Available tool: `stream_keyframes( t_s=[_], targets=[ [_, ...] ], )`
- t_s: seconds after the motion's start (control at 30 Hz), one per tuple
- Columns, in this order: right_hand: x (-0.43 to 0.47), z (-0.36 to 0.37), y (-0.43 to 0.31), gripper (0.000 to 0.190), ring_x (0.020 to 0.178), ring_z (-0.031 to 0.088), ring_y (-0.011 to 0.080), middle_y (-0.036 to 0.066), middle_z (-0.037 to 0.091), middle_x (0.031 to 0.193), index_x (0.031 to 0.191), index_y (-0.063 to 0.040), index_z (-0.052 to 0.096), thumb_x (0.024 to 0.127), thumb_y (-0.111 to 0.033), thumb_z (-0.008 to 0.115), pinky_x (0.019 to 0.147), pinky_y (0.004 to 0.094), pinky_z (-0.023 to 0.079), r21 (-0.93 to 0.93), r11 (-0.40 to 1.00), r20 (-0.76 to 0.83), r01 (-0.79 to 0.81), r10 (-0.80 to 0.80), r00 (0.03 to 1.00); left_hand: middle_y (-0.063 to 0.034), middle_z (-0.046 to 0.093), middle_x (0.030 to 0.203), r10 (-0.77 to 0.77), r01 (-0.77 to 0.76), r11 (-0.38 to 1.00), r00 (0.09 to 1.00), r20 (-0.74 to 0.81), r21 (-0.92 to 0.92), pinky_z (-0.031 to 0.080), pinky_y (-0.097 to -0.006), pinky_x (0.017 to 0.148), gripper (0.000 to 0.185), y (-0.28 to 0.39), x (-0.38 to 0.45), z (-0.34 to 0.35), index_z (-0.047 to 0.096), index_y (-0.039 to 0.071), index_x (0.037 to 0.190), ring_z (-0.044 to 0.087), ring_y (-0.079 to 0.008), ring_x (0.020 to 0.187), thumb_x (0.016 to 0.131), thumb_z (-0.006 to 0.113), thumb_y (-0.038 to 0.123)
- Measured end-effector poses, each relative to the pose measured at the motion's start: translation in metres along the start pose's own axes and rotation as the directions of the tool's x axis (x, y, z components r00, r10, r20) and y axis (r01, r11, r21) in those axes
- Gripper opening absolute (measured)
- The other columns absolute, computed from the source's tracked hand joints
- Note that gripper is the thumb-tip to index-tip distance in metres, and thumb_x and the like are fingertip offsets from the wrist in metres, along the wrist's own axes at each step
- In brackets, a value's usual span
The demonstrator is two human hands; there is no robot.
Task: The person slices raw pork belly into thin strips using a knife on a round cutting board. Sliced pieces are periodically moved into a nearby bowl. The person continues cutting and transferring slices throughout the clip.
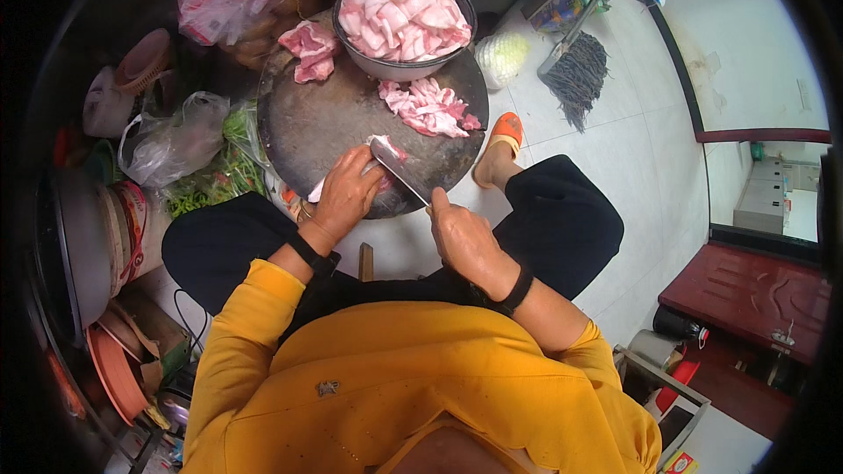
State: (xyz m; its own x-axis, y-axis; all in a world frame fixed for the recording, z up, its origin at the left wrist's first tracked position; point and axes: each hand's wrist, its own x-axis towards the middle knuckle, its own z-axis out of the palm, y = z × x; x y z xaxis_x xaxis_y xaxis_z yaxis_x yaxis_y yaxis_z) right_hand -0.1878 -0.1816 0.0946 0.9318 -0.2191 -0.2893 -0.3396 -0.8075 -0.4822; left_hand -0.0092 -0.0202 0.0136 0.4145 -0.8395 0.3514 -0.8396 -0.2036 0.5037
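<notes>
My right hand (463,240) grips the handle of a knife, whose metal blade (403,171) slants up and left over a round, dark chopping block (316,115). My left hand (346,187) holds down a piece of raw fatty meat (316,192), its fingers bent close to the blade and covering most of it. Pink and white meat (395,147) shows at the blade's far end. Beyond it lies a pile of sliced meat (428,108). A bowl (402,70) heaped with pale meat slices (405,10) stands at the block's far edge, beside a larger raw chunk (309,49).
Left of the block are clear plastic bags (181,138) and leafy greens (217,178). A wrapped pale green vegetable (500,56) and a grey mop (579,72) are on the tiled floor (612,191) to the right. Stacked pots (79,243) stand far left.
</notes>
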Motion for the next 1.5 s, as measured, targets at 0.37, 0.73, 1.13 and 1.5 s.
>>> stream_keyframes(
  t_s=[0.37, 0.73, 1.13, 1.5],
  targets=[
    [-0.012, -0.017, 0.004, 0.015, 0.078, 0.069, 0.0496, 0.027, 0.07, 0.08, 0.111, -0.002, 0.044, 0.106, -0.013, 0.054, 0.065, 0.0581, 0.055, -0.062, 0.998, 0.016, -0.011, 0.012, 1.0, -0.0165, 0.062, 0.124, -0.011, 0.011, 1.0, 0.997, -0.071, 0.003, 0.049, -0.0465, 0.102, 0.025, 0.002, 0.001, 0.011, 0.072, 0.001, 0.111, 0.059, -0.0364, 0.122, 0.088, 0.075, 0.01],
    [0.023, -0.034, 0.009, 0.019, 0.077, 0.069, 0.0508, 0.029, 0.069, 0.079, 0.109, 0.001, 0.044, 0.109, -0.016, 0.053, 0.065, 0.0586, 0.055, 0.019, 1.0, 0.158, 0.007, -0.01, 0.987, -0.0133, 0.064, 0.122, -0.082, 0.082, 0.997, 0.997, 0.006, 0.017, 0.048, -0.045, 0.103, 0.025, 0.008, 0.009, 0.006, 0.072, 0.004, 0.113, 0.059, -0.0341, 0.123, 0.091, 0.075, 0.015],
    [0.088, 0.007, 0.008, 0.024, 0.08, 0.071, 0.0505, 0.032, 0.069, 0.081, 0.119, 0.003, 0.045, 0.099, -0.005, 0.055, 0.067, 0.0573, 0.056, 0.056, 0.983, -0.051, 0.177, -0.174, 0.983, -0.0126, 0.065, 0.12, -0.093, 0.091, 0.995, 0.994, 0.054, 0.03, 0.048, -0.0455, 0.103, 0.026, 0.009, 0.011, 0.001, 0.072, 0.004, 0.115, 0.06, -0.0339, 0.12, 0.091, 0.075, 0.014],
    [0.031, -0.013, 0.038, 0.021, 0.078, 0.065, 0.0552, 0.032, 0.064, 0.075, 0.107, 0.0, 0.044, 0.103, -0.011, 0.061, 0.066, 0.0614, 0.05, 0.164, 0.983, -0.035, 0.085, -0.08, 0.996, -0.011, 0.066, 0.122, -0.026, 0.026, 1.0, 1.0, -0.003, -0.01, 0.048, -0.0452, 0.107, 0.03, 0.005, 0.005, 0.007, 0.072, 0.006, 0.122, 0.061, -0.033, 0.121, 0.094, 0.073, 0.014]
  ],
)
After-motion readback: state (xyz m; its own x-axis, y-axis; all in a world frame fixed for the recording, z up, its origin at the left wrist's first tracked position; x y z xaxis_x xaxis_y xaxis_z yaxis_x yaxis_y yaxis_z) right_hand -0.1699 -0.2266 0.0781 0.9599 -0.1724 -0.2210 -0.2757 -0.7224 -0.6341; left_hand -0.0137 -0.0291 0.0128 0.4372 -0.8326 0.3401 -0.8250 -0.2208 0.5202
